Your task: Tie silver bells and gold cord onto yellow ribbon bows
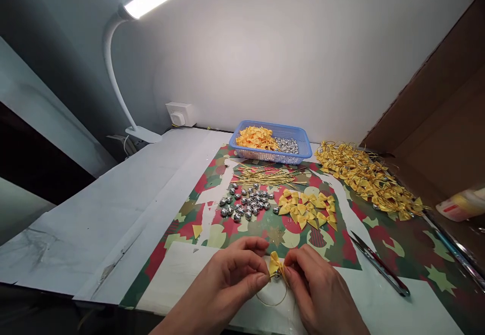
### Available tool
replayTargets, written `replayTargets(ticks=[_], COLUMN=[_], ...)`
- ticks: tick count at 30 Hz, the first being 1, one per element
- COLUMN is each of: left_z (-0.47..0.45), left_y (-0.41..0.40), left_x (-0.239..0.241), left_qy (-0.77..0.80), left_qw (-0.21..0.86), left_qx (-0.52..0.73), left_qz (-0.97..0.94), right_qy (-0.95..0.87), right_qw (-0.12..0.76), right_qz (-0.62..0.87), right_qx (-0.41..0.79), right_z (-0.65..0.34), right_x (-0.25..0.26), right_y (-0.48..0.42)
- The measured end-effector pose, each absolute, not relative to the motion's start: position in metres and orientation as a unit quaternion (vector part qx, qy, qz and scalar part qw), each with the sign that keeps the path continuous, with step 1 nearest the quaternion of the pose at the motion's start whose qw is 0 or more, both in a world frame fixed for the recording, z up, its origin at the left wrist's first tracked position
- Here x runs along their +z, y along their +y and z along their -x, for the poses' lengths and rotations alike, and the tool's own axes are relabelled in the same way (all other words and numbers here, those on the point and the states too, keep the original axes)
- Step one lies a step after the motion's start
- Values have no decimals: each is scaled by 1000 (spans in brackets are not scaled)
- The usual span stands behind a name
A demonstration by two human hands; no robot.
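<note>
Between my hands is a yellow ribbon bow [275, 261] with a small silver bell [277, 274] just below it. A thin gold cord [273, 305] hangs in a loop beneath. My left hand [237, 274] pinches at the left of the bow, thumb against forefinger. From the other side my right hand [312, 279] pinches the bow's right edge; its fingertips partly hide the ribbon. Which fingers also grip cord, I cannot tell. Beyond my hands lie loose silver bells [248, 204], several yellow bows [307, 207] and a bundle of gold cords [267, 176].
At the back stands a blue basket [305, 145] of bows and bells. Finished-looking bows with cords form a pile [364, 176] at right. Tweezers [381, 265] lie right of my hands. A lamp [117, 77] stands back left; a cardboard wall [428, 92] bounds the right side.
</note>
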State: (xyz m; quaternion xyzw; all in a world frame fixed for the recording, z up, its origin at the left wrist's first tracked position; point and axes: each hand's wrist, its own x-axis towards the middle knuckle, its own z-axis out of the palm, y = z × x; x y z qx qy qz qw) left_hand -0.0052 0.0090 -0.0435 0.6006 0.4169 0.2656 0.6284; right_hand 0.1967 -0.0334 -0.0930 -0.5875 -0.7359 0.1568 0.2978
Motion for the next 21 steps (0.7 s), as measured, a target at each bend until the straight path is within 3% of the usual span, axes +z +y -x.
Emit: replayTargets(ticks=[14,21], left_z=[-3,-2], left_y=[18,13], left_x=[-38,-33], left_qy=[364,379], left_qw=[631,603], left_qx=[217,232], left_qz=[-650,-663], right_qy=[-783,-716], right_qw=[359,447], right_qz=[504,492], right_qx=[68,213], right_z=[-190,-193], right_x=[-89,-68], right_y=[-37,-38])
